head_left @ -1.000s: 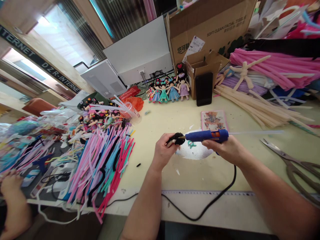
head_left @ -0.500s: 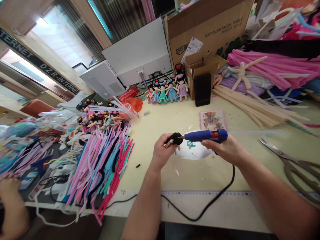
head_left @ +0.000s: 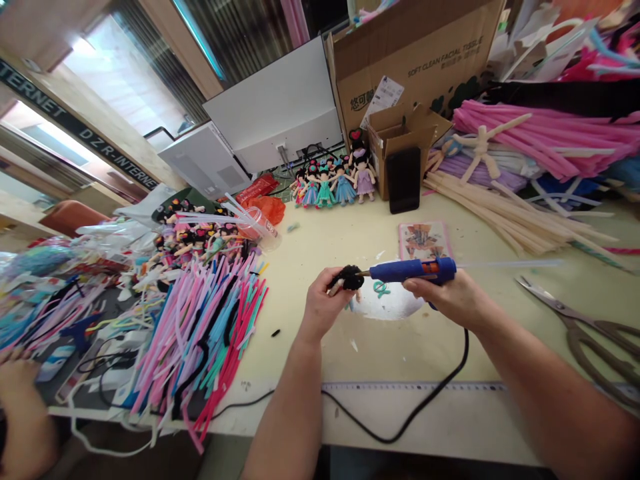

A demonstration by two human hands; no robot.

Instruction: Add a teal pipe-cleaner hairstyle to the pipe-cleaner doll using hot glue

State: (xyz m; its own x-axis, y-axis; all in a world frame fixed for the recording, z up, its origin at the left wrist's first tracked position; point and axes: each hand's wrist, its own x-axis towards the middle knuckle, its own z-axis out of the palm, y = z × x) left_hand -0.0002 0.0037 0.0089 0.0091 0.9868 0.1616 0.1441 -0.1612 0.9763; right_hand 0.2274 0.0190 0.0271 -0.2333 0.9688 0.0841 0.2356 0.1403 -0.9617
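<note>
From my feed, my left hand (head_left: 323, 308) and right hand (head_left: 453, 299) are bare, no gloves, rings or watch; both forearms are uncovered, with no sleeves showing.

The scissors (head_left: 585, 327) are cut off by the right edge; the glue gun (head_left: 407, 270) handle is hidden (inside the right hand (head_left: 450, 297)).

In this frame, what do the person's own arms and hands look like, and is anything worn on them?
Both forearms are bare right up to the bottom edge of the picture, with no sleeves showing. The left hand and the right hand wear no gloves, and no watch, bracelet or ring can be seen. No markings are visible on either arm.
</note>
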